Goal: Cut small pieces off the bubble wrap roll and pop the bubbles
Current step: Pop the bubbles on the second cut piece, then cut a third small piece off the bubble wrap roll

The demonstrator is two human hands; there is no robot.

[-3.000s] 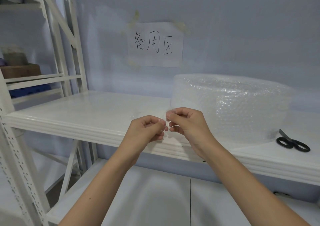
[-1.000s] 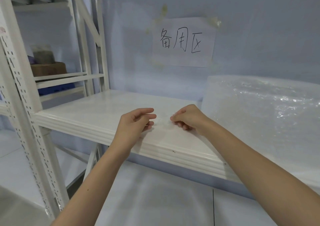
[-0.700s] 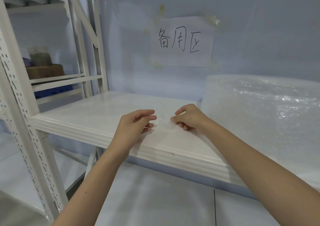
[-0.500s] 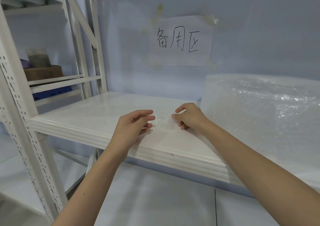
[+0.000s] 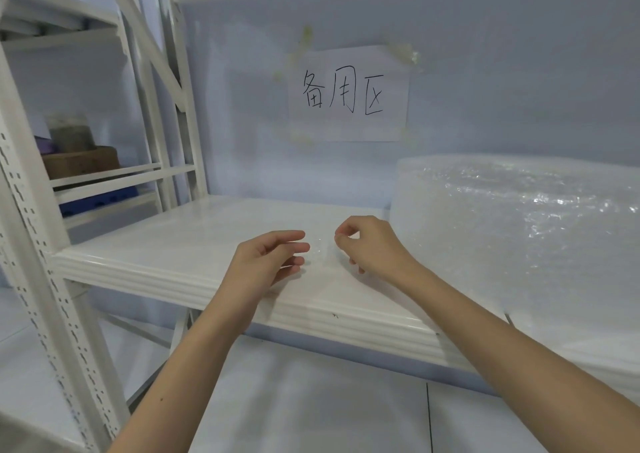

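Clear bubble wrap piece (image 5: 320, 252) lies flat on the white shelf (image 5: 180, 244) between your hands. Your left hand (image 5: 266, 262), at 9 o'clock of it, is released. Your right hand (image 5: 370, 244), at 3 o'clock, is loosely curled, grasping nothing. Bubble wrap roll (image 5: 519, 237) stands at 3 o'clock.

The bubble wrap roll (image 5: 519, 230) is clear, glinting plastic film. The shelf (image 5: 194, 244) is glossy white, smooth. Its uprights (image 5: 52, 296) look like painted perforated metal. The taped sign (image 5: 349, 94) is matt paper.
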